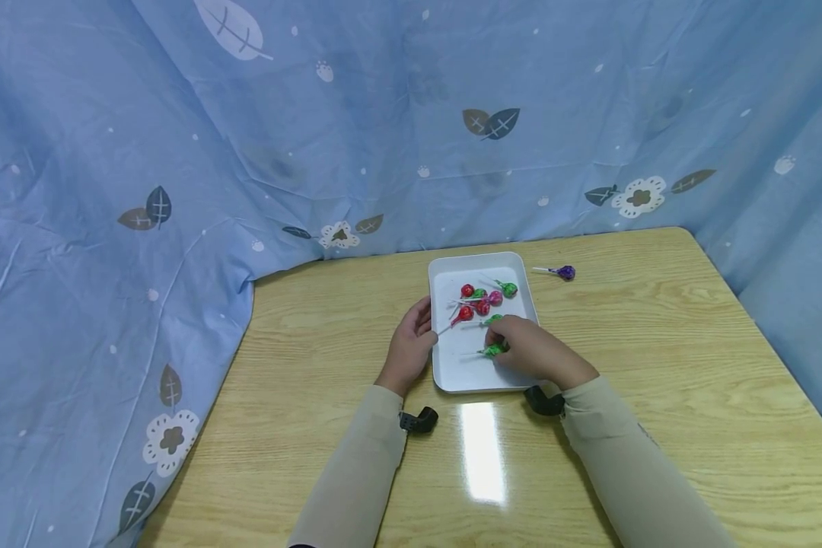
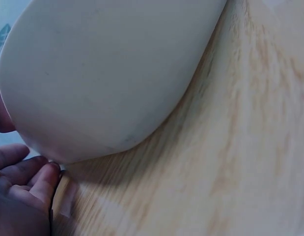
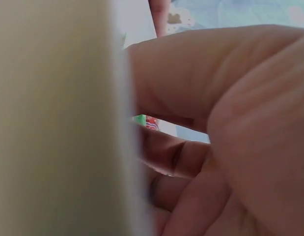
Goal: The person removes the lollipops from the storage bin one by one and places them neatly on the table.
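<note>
A white rectangular tray (image 1: 462,380) lies on the table with several wrapped lollipops in it. At its left side my left hand (image 1: 408,346) holds the wall, thumb over the rim and fingers against the outside. My right hand (image 1: 537,350) reaches over the right rim and pinches a green lollipop (image 1: 491,351) by its wrapped head, stick pointing left. Just above lies another green lollipop (image 1: 493,320), partly covered by the hand. Farther back are a red lollipop (image 1: 465,313), a pink lollipop (image 1: 495,297) and a green lollipop (image 1: 509,289). In the right wrist view the tray wall hides the fingertips.
A purple lollipop (image 1: 565,272) lies on the wooden table (image 1: 657,335) beyond the tray's right back corner. Blue patterned cloth (image 1: 383,137) hangs behind the table and along its sides. A bright reflection shows on the tabletop in front of the tray.
</note>
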Action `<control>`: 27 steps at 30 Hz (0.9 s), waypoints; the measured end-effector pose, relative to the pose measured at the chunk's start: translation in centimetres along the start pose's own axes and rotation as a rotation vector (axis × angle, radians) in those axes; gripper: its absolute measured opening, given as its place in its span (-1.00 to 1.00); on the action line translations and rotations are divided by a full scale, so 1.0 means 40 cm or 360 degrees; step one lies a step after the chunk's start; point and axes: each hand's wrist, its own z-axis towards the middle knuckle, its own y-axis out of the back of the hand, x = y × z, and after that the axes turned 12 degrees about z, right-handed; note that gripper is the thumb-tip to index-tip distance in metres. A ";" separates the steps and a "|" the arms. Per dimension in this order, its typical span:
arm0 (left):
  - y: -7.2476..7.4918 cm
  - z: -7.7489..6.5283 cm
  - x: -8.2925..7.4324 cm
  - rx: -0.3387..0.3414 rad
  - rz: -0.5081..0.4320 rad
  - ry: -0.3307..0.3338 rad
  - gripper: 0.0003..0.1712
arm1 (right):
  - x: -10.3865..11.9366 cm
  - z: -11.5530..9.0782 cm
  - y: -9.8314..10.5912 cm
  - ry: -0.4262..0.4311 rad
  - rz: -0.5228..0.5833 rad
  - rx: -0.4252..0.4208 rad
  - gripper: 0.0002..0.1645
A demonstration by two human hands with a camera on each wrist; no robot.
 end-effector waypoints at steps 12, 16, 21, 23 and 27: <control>-0.001 -0.003 -0.002 -0.0009 0.0006 0.0008 -0.13 | 0.002 -0.002 0.006 0.0028 0.0199 -0.0142 -0.74; -0.002 -0.002 -0.003 -0.0003 -0.0013 0.0011 -0.13 | -0.004 -0.006 0.014 0.0073 0.0170 -0.0214 -0.59; -0.001 -0.002 -0.005 -0.0002 -0.0006 0.0016 -0.12 | -0.015 -0.008 0.026 0.0183 0.0093 -0.0322 -0.41; 0.000 -0.003 -0.005 -0.0003 -0.0001 0.0016 -0.12 | -0.016 -0.011 0.034 0.0200 0.0104 -0.0374 -0.38; -0.001 -0.003 -0.003 0.0002 -0.0005 0.0004 -0.13 | -0.019 -0.025 0.059 0.0172 0.0181 -0.0504 -0.36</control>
